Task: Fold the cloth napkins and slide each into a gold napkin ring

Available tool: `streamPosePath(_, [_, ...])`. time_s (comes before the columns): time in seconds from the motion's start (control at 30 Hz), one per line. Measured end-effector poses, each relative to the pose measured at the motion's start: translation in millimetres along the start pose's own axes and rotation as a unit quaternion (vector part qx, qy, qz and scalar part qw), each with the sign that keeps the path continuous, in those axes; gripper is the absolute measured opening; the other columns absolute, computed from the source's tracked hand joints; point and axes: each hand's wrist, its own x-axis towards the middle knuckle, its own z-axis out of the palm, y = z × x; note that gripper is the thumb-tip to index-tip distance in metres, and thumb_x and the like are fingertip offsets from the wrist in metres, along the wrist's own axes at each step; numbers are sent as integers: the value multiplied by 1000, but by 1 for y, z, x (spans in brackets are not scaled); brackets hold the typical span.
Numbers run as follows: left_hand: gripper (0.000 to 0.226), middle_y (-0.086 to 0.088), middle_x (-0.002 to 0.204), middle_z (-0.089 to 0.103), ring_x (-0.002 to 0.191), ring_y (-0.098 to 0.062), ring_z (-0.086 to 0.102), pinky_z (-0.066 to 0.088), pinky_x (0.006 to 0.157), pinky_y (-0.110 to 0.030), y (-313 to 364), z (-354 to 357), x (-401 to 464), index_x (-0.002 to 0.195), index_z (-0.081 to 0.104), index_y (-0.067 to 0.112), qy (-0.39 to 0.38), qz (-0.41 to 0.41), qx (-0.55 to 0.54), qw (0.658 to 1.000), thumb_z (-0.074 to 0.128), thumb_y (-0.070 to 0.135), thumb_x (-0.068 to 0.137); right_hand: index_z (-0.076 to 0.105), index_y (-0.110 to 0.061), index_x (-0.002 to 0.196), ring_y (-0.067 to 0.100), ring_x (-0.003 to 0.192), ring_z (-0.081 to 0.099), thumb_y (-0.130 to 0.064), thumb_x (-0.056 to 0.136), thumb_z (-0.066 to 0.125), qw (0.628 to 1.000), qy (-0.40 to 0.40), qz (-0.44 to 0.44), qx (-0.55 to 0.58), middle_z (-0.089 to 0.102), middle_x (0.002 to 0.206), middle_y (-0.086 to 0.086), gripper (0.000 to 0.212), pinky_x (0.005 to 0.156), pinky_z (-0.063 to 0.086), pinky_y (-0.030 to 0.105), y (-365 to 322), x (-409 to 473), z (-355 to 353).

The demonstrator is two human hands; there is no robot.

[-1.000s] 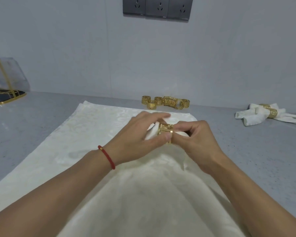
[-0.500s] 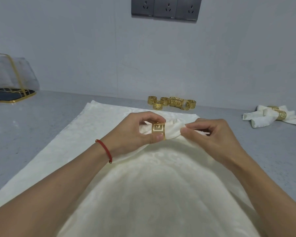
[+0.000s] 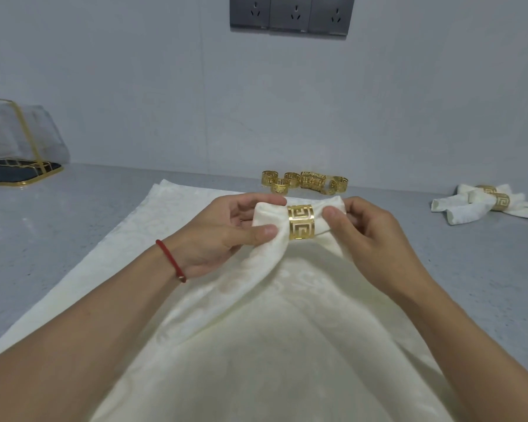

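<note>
1. The step in hand looks to be the ringing of a napkin: a gold metal napkin ring with a cut-out key pattern (image 3: 301,222) is sitting around the gathered cream damask cloth napkin (image 3: 256,300) at the centre of the frame, with a bunched end showing on each side of the band.
2. The left hand (image 3: 226,233) is pinching the bunched cloth just left of the ring between thumb and fingers; the right hand (image 3: 369,236) is gripping the cloth just right of it, thumb tip beside the band.
3. The next move probably calls for drawing more cloth through and evening the two ends, while keeping the ring from slipping off.
4. A loose cluster of spare gold rings (image 3: 305,181) is lying above the hands by the wall; ringed white napkins (image 3: 488,202) are lying at the right edge on the grey speckled counter (image 3: 58,226).
5. Hard to make out: how far the cloth is passing through the ring, how many finished napkins are lying there, and the napkin's near end, cut off below.
</note>
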Motion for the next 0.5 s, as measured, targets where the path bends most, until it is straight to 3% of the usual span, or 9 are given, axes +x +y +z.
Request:
streamPosePath(0.07, [51,-15,121,70,106,-23,68,55,93,-30,-2,0,1,126,63,3,6,-1,37,999,74,-4,77,69,-26,100,15,62,45,-50,99,57,1000,-12,7,1,64,81,19,27,61,35,34,-2,1,2])
streamPosePath(0.17, [50,-14,116,72,105,-24,69,55,95,-34,-2,3,4,122,67,5,33,-14,61,998,78,-3,73,69,-25,101,18,64,60,-48,102,54,999,-25,38,17,76,83,9,28,61,38,30,-3,0,4])
streamPosePath(0.27, [44,-16,115,72,108,-28,68,53,98,-34,7,5,9,121,68,3,26,-50,70,996,75,-7,78,69,-21,101,7,59,57,-44,104,51,996,-31,76,41,78,83,4,30,58,37,26,-4,0,3])
streamPosePath(0.37, [37,-16,114,73,108,-27,69,55,94,-28,20,7,13,119,69,1,37,-72,81,993,72,-7,82,71,-18,106,19,74,66,-44,105,52,990,-68,79,91,78,94,11,33,68,45,32,-5,-2,-1])
streamPosePath(0.43, [35,-16,114,73,106,-26,69,56,92,-28,33,11,9,118,70,1,43,-84,80,992,71,-5,84,74,-19,110,19,82,71,-37,105,55,987,-86,66,119,79,98,5,27,72,49,29,-10,-5,-6])
streamPosePath(0.5, [33,-15,113,73,105,-25,69,55,92,-30,45,14,5,118,70,4,39,-93,88,991,71,-1,86,75,-19,110,8,66,63,-32,104,56,984,-90,73,135,80,94,3,23,58,45,19,-19,-3,-11])
